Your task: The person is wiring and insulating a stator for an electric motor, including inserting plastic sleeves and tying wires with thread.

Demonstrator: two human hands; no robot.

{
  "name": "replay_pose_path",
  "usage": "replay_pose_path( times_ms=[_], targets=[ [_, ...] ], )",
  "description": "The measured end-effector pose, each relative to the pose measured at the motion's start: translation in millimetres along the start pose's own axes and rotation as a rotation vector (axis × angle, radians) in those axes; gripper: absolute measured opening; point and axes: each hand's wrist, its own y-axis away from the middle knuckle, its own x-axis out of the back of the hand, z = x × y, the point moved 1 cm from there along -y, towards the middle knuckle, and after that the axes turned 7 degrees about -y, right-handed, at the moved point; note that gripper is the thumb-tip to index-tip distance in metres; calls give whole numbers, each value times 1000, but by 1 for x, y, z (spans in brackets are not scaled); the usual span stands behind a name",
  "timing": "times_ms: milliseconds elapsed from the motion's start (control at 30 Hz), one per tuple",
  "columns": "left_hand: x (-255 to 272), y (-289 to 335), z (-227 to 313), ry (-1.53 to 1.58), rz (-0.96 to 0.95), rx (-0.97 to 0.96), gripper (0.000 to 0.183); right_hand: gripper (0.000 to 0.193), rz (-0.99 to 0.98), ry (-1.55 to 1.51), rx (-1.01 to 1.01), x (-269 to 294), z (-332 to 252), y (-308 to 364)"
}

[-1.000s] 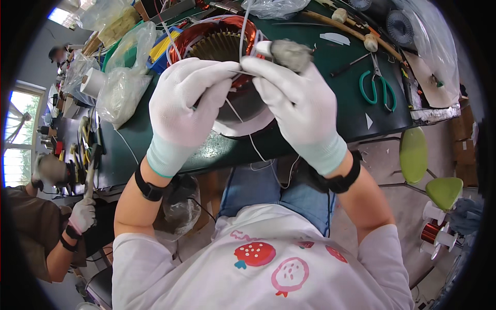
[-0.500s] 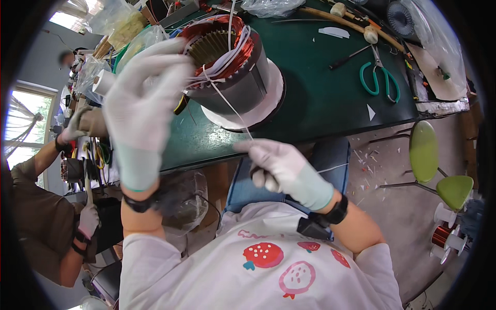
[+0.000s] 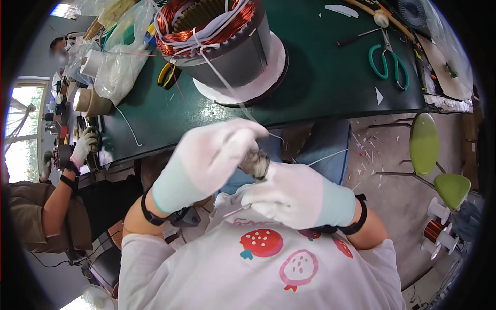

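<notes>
On the bench stands a motor stator [image 3: 227,62], a grey cylinder with copper windings [image 3: 245,20] and pale sleeved leads around its top. White lacing cord [image 3: 221,77] is tied around the windings and runs down toward me. My left hand [image 3: 214,152], in a white glove with a mint cuff, is closed, pinching this cord in front of the bench edge. Just below it, my right hand [image 3: 292,194] is curled closed around a thin needle-like rod [image 3: 237,211], whose end sticks out to the left. Its dirty grey glove fingertip [image 3: 254,164] touches or nearly touches my left hand.
Green-handled scissors [image 3: 387,62] and a screwdriver [image 3: 361,37] lie on the bench at right. Yellow-black pliers [image 3: 168,76], a plastic bag [image 3: 121,72] and a tape roll [image 3: 92,101] are left. A co-worker [image 3: 51,206] works far left. Green chairs [image 3: 424,147] stand right.
My left hand has come down from beside the windings to the cord near my right hand. My right hand has moved lower, toward my chest. The view has shifted, raising the stator in the picture.
</notes>
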Motion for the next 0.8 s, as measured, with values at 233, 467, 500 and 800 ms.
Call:
replay_pose_path(
  times_ms=[233,467,500,800],
  targets=[
    [-29,-7,-4,-340,-53,-368,23,14,1,189,99,-15,7,5],
    [-35,-8,-2,-413,11,-452,20,20,-150,-377,-74,-12,5,11],
    [-33,-10,1,-569,-17,-392,21,19,-140,-392,-87,-11,5,9],
    [83,-60,82,-770,606,-489,23,28,370,-794,-259,-17,38,-31]
  ],
)
